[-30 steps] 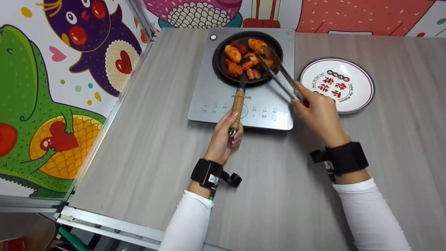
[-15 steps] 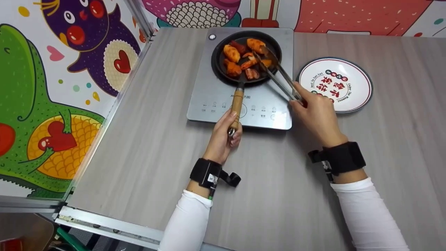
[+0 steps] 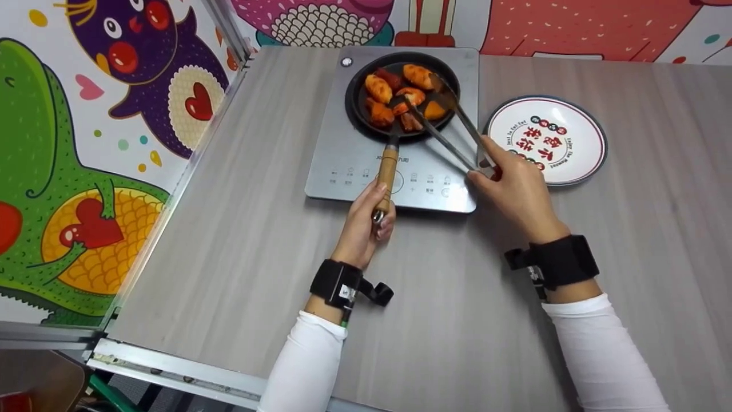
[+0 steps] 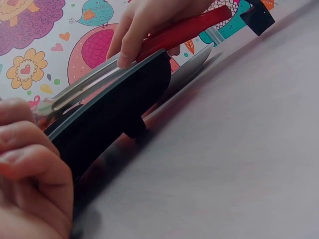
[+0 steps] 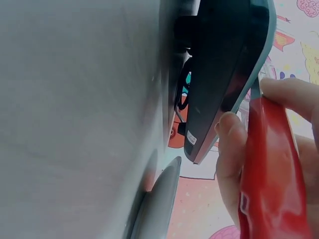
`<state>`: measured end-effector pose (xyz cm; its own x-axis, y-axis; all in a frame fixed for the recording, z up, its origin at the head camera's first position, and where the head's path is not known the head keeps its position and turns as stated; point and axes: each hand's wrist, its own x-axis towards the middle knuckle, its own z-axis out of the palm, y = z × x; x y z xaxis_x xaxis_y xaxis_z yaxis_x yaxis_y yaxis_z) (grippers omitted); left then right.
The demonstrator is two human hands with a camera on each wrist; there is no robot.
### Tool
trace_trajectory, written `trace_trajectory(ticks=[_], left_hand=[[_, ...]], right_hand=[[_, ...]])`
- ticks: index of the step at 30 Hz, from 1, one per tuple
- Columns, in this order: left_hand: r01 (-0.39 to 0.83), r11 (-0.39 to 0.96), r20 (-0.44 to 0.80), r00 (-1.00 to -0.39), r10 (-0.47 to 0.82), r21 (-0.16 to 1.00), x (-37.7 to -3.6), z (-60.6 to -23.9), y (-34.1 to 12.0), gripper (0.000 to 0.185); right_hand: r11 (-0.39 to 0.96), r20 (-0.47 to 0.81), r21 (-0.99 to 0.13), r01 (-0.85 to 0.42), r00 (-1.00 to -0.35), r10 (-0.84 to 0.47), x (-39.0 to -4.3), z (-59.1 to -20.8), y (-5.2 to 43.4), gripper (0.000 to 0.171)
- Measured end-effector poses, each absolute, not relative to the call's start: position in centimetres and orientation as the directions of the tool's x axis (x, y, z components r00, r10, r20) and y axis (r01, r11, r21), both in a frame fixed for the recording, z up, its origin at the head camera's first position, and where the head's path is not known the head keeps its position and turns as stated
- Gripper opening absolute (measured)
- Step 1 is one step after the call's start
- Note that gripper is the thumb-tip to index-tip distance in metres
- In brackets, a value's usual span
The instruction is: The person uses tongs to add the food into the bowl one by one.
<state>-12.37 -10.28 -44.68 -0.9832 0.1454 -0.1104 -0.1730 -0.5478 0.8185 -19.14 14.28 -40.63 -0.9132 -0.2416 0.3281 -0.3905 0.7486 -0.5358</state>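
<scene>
In the head view my left hand (image 3: 366, 220) grips the wooden handle (image 3: 388, 171) of a small black frying pan (image 3: 350, 100). Several browned orange and red food pieces (image 3: 378, 88) lie in the pan. A pair of metal tongs (image 3: 446, 142) is held in my right hand (image 3: 523, 191), right of the pan. Their tips stand spread apart among the food, one near a curled shrimp-like piece (image 3: 410, 96) and the other near the pan's right side. A yellow-orange chunk (image 3: 434, 110) lies between the tong arms. The right wrist view shows the tongs' red grip (image 5: 271, 174) against my palm.
The pan stands on a silver induction cooktop (image 3: 337, 154), raised on small feet. To its right, close by my right hand, is a white plate (image 3: 583, 129) with red lettering. Cartoon-printed walls border the table (image 3: 229, 229) at the left and back.
The tongs have spread wider, their left arm moving left across the pan. The shrimp-like piece has shifted, and the yellow-orange chunk shows more fully. My left hand keeps its grip on the handle.
</scene>
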Motion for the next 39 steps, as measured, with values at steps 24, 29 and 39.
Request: trace_trajectory(ticks=[24, 29, 39], left_hand=[[-0.194, -0.587, -0.114, -0.979, 0.171, 0.786, -12.2, -44.5, -10.4, 0.051], [-0.2, -0.59, -0.122, -0.978, 0.17, 0.782, -12.2, -44.6, -10.5, 0.051], [-0.198, -0.571, -0.12, -0.978, 0.171, 0.797, -12.2, -44.5, -10.4, 0.05]], right_hand=[[0.796, 0.277, -0.49, -0.355, -0.929, -0.244, -12.4, -40.4, 23.4, 0.064], [0.82, 0.163, -0.48, -0.313, -0.95, -0.267, -10.9, -40.4, 25.5, 0.064], [0.868, 0.051, -0.397, -0.298, -0.951, -0.304, -8.1, -40.8, 28.6, 0.07]])
